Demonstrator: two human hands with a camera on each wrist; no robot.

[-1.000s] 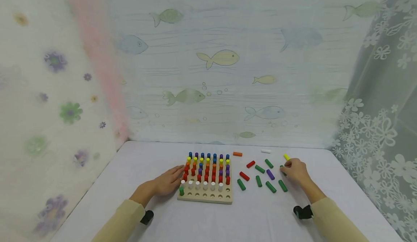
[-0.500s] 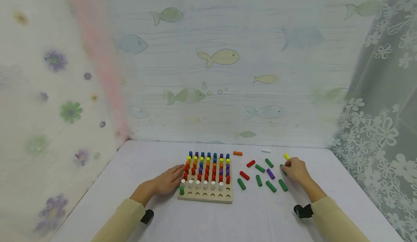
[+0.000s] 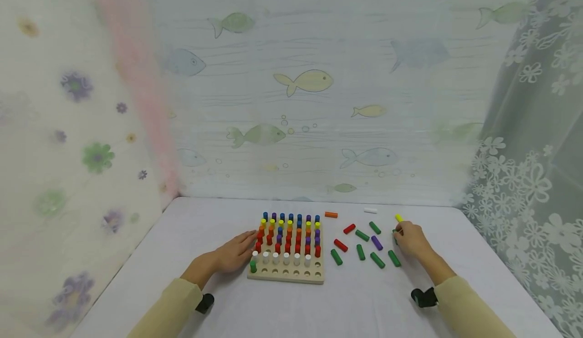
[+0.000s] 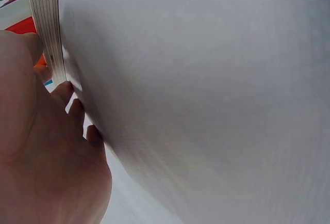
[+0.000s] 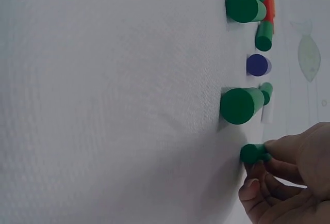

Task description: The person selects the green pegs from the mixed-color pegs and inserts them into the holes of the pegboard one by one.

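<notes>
A wooden pegboard (image 3: 285, 279) carries rows of coloured pegs, with one green peg (image 3: 253, 266) upright in its front left hole. My left hand (image 3: 235, 253) lies along the board's left side; in the left wrist view its fingertips (image 4: 63, 91) touch the layered edge (image 4: 49, 22). Out to the right, my right hand (image 3: 413, 240) pinches a green peg (image 5: 251, 154) between thumb and fingers, low over the white cloth. Just behind that hand lies a yellow peg (image 3: 399, 217). In the head view the fingers partly hide the pinched peg.
Between board and right hand lie several loose green pegs (image 3: 377, 260), red pegs (image 3: 340, 245) and a purple peg (image 3: 376, 243). Farther back are an orange peg (image 3: 331, 215) and a white peg (image 3: 371, 211). A patterned curtain (image 3: 314, 125) rises behind the table.
My right hand has shifted only slightly, still pinching the green peg, of which a bit less shows past the fingers. My left hand stays against the board.
</notes>
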